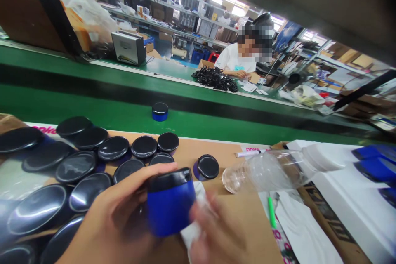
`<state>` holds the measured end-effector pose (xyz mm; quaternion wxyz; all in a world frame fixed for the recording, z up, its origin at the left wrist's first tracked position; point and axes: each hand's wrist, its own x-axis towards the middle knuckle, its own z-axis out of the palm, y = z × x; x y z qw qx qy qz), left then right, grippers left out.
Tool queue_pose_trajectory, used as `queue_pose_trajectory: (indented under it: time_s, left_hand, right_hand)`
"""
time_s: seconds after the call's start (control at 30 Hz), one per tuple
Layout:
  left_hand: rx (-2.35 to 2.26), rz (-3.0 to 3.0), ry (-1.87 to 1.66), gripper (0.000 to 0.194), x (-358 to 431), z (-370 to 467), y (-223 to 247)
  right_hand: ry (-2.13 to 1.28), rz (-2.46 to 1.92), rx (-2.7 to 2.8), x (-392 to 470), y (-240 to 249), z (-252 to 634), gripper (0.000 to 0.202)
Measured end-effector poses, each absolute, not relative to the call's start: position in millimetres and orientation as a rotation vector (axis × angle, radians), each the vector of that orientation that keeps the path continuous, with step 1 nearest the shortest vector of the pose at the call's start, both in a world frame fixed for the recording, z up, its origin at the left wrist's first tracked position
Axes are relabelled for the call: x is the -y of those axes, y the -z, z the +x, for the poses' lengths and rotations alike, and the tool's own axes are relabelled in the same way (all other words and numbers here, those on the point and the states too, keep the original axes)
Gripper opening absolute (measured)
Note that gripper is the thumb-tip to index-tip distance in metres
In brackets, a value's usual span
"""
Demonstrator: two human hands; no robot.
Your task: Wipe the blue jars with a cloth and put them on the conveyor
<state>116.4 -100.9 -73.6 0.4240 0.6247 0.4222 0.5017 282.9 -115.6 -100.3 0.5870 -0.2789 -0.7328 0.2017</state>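
Held upright in my left hand (123, 214) is a blue round canister (170, 210) with a glossy black top, small white lettering on its rim. The fingers and thumb wrap around its left side and top edge. My right hand (216, 231), smeared by motion, is at the canister's right side with its fingers curled. A white tissue (199, 192) shows on both sides of those fingers and seems to be in their grip. Just behind stands another black-topped canister (208, 166) on the cardboard (244, 218). Many more such canisters (114, 147) crowd the left side.
A clear plastic bottle (272, 171) lies on the right, near a green pen-like stick (272, 211) and white paper (306, 231). A white box (355, 202) holds blue items. One canister (160, 111) stands on the green bench (201, 119). Across it, a person (236, 57) sits beside black cables (213, 77).
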Motion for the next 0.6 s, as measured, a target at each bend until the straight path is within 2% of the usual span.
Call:
queue_pose_trajectory:
  time_s: [0.03, 0.07, 0.13, 0.17, 0.2, 0.3, 0.37, 0.43, 0.5, 0.6]
  left_hand:
    - [-1.116, 1.720, -1.302, 0.048, 103, 116, 74]
    - [-1.167, 1.871, -1.345, 0.050, 105, 115, 74]
    - [-1.249, 2.086, -1.403, 0.054, 108, 115, 75]
    - [-1.276, 2.116, -1.416, 0.056, 109, 115, 75]
    - [-1.302, 2.095, -1.399, 0.059, 109, 115, 75]
    - [-1.332, 1.961, -1.259, 0.058, 108, 117, 76]
    - [-1.312, 1.936, -1.204, 0.055, 106, 117, 78]
    - [-1.265, 1.945, -1.196, 0.056, 106, 117, 80]
    - [-1.263, 1.965, -1.213, 0.059, 106, 115, 82]
    - [-1.354, 2.167, -1.233, 0.063, 105, 111, 84]
  right_hand:
    - [-0.545, -0.738, 1.629, 114, 97, 283, 0.048]
    - [-0.688, -0.840, 1.561, 112, 92, 283, 0.058]
    - [-1.132, -0.998, 1.367, 108, 83, 280, 0.089]
    - [-1.378, -0.995, 1.246, 106, 79, 278, 0.096]
    - [-1.590, -0.930, 1.127, 104, 76, 275, 0.094]
    - [-1.984, -0.631, 0.754, 98, 74, 268, 0.059]
    - [-2.067, -0.510, 0.608, 94, 78, 265, 0.054]
    - [-2.068, -0.528, 0.637, 91, 83, 265, 0.059]
    - [-1.936, -0.677, 0.819, 88, 87, 266, 0.064]
    - [-1.644, -0.902, 1.039, 86, 89, 270, 0.055]
